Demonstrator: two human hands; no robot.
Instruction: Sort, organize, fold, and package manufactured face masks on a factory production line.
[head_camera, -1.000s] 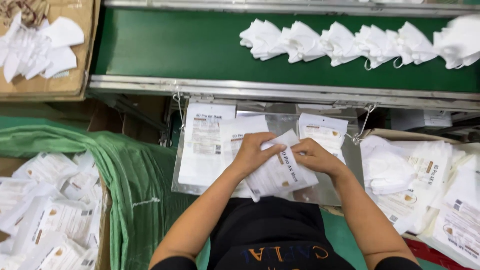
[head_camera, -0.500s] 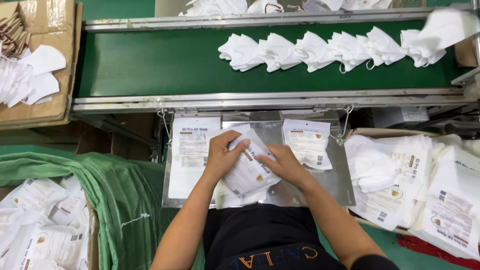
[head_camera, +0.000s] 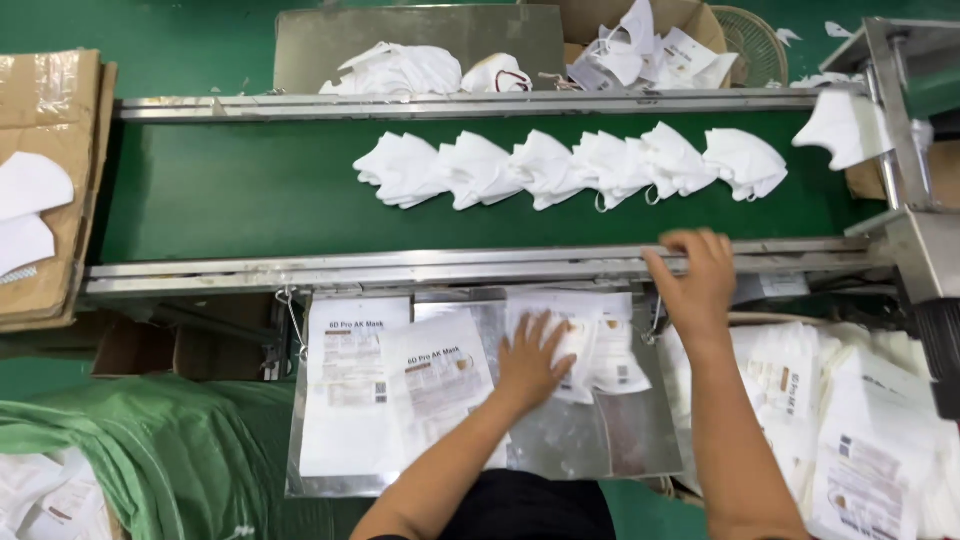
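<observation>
White folded masks (head_camera: 570, 168) lie in one overlapping row on the green belt (head_camera: 230, 195), and the long axis of this row runs left to right, along the belt. From my hands the row is ahead, on the far side of the metal rail (head_camera: 400, 270) that borders the belt on my side.

My right hand (head_camera: 695, 275) is clearly the nearer one. It rests open on this rail, fingers spread, gripping nothing, and the mask at the right end of the row (head_camera: 745, 162) is just beyond its fingertips and a little to the right. The hand and the mask are apart, not touching.

My left hand (head_camera: 535, 358) lies lower, on the steel tray (head_camera: 560, 450) that hangs under the rail. It is open and flat, and it presses on a white printed pouch (head_camera: 590, 345) near the far edge of the tray. It holds the pouch down but does not close around it. Two more printed pouches (head_camera: 400, 385) lie flat at the left side of the tray, and a heap of pouches (head_camera: 840, 420) is at my right.
</observation>
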